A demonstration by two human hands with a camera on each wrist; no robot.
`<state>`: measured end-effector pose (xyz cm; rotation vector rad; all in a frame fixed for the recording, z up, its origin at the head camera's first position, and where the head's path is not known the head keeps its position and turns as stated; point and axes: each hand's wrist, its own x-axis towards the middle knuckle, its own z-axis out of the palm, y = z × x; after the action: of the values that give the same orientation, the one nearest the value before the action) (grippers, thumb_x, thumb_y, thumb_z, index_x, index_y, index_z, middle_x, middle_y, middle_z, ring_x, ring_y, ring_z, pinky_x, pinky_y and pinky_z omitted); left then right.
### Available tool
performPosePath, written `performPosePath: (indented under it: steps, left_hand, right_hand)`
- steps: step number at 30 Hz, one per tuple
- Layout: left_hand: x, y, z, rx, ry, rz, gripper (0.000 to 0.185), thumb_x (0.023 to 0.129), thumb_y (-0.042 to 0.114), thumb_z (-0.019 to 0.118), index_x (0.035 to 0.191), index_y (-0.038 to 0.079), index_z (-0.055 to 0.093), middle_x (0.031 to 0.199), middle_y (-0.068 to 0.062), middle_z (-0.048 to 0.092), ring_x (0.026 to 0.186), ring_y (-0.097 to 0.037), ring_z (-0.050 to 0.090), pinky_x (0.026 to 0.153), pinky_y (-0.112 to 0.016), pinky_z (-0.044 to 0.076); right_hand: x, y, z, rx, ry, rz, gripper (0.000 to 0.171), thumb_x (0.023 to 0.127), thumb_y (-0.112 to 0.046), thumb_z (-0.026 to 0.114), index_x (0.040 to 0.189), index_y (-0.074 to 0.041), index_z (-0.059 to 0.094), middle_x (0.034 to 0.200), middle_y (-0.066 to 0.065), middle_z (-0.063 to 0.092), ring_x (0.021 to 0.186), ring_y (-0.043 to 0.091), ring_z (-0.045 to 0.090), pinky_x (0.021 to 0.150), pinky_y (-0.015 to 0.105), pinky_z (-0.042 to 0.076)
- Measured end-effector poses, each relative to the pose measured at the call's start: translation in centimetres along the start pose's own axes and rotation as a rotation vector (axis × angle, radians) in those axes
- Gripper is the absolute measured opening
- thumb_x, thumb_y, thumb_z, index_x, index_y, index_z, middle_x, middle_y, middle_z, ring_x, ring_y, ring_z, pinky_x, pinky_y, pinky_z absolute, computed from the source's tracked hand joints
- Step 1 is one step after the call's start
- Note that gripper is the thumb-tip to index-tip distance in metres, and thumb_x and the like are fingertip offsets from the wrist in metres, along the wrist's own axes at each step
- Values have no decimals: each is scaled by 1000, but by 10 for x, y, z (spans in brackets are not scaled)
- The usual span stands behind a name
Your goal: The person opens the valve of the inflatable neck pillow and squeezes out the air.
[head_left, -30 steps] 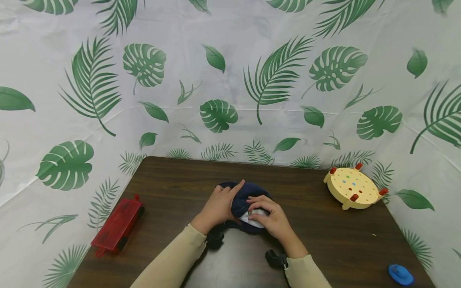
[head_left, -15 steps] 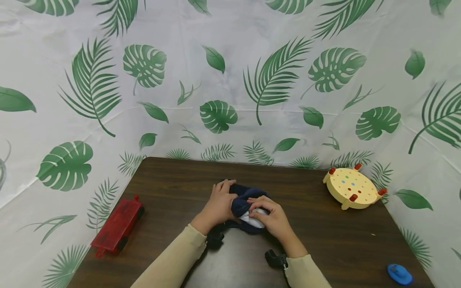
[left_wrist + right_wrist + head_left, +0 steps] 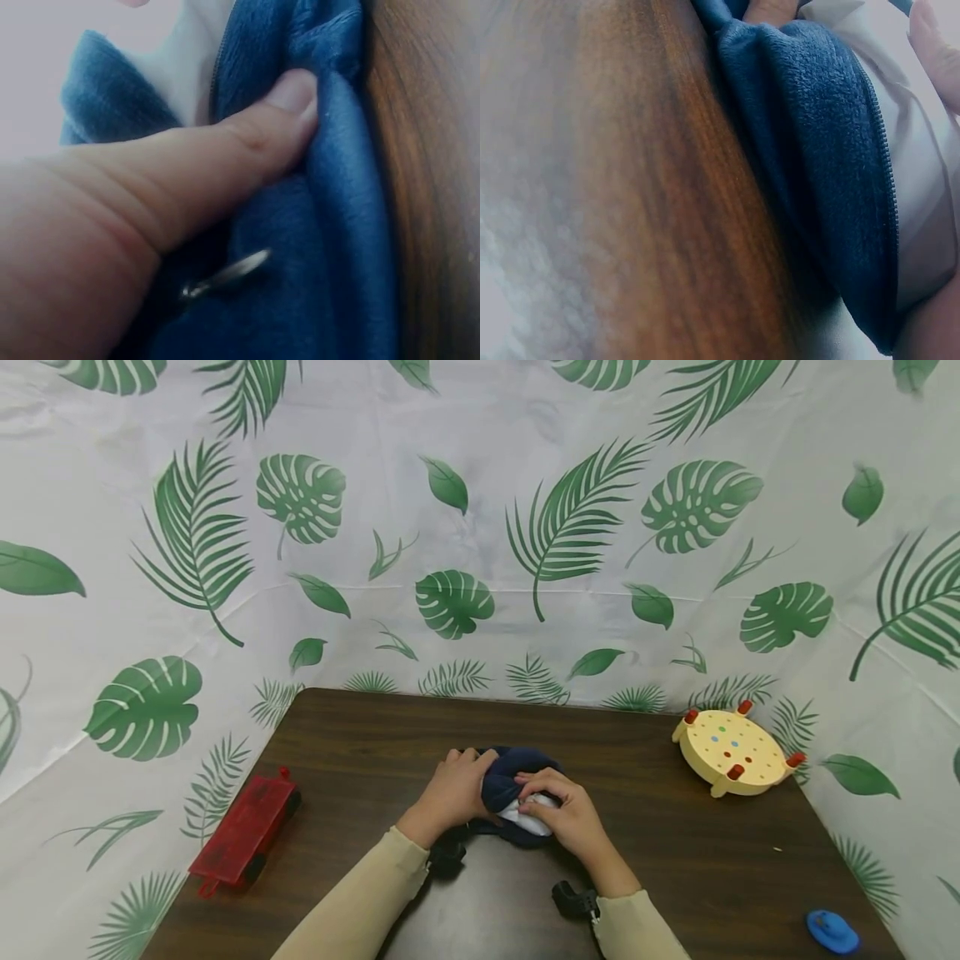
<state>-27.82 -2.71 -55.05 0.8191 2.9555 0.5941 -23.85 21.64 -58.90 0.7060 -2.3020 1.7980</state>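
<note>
A navy plush zippered cover [image 3: 525,762] with a white inner cushion [image 3: 531,820] showing through its opening lies on the table between both hands. My left hand [image 3: 448,792] grips the cover's left side, its thumb [image 3: 240,146] pressed into the plush in the left wrist view. A metal zip pull [image 3: 229,276] shows below that thumb. At the opening, my right hand [image 3: 564,812] pinches the white inner cushion with bent fingers. The zipper teeth [image 3: 885,161] run along the edge of the plush in the right wrist view.
A red toy wagon [image 3: 249,831] stands on the table's left side. At the back right lies a round yellow toy with red-tipped legs [image 3: 733,752]. A small blue object [image 3: 833,932] is near the front right edge. A leaf-printed sheet [image 3: 465,527] hangs behind the table.
The left fingers have shifted over the far side of the cover, from a raised forefinger to bent fingers. The right hand has stayed nearly still at the opening.
</note>
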Motion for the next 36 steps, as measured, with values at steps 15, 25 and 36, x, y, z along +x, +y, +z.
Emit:
performPosePath:
  steps: [15,25,36]
  left_hand:
    - [-1,3,5,-25,69,-46,64,69,59,100,123,32,79,148,-6,57,133,-34,48,104,-61,35]
    - [3,0,7,-44,73,-2,58,77,54,96,124,27,78,133,0,77,133,-40,59,100,-69,53]
    - [3,2,8,-98,96,-38,59,84,45,94,131,24,65,117,-3,81,108,-30,64,95,-63,53]
  right_hand:
    - [-1,-4,-1,-44,-58,-27,31,82,-10,95,107,-23,81,133,6,74,137,25,65,112,20,49]
    - [0,-5,1,-67,-14,-44,26,84,-11,95,103,-23,81,128,6,77,130,28,69,112,19,48]
    - [0,-3,1,-58,0,-66,31,81,-5,95,104,-20,81,130,10,76,133,26,68,115,18,45]
